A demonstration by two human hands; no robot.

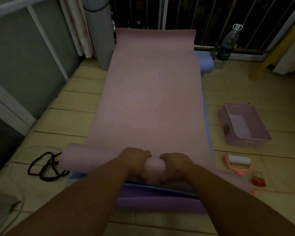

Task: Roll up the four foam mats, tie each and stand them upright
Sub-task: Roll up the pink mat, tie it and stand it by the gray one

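A pink foam mat [152, 92] lies flat along the floor, its near end wound into a short roll [78, 159]. My left hand [134, 159] and my right hand [175, 163] press on that roll side by side, fingers curled over it. Under the pink mat lie a blue mat [206, 63] and a purple mat [157, 203], showing at the edges. A grey rolled mat [99, 31] stands upright at the far left, tied with a black cord. A loose black cord [44, 166] lies on the floor left of the roll.
A pink plastic basket [243, 125] sits on the tiled floor to the right. Near it lie a white lint roller [237, 160] and a small red object [258, 181]. A water bottle [226, 46] stands by the railing. A wooden leg [269, 55] is at far right.
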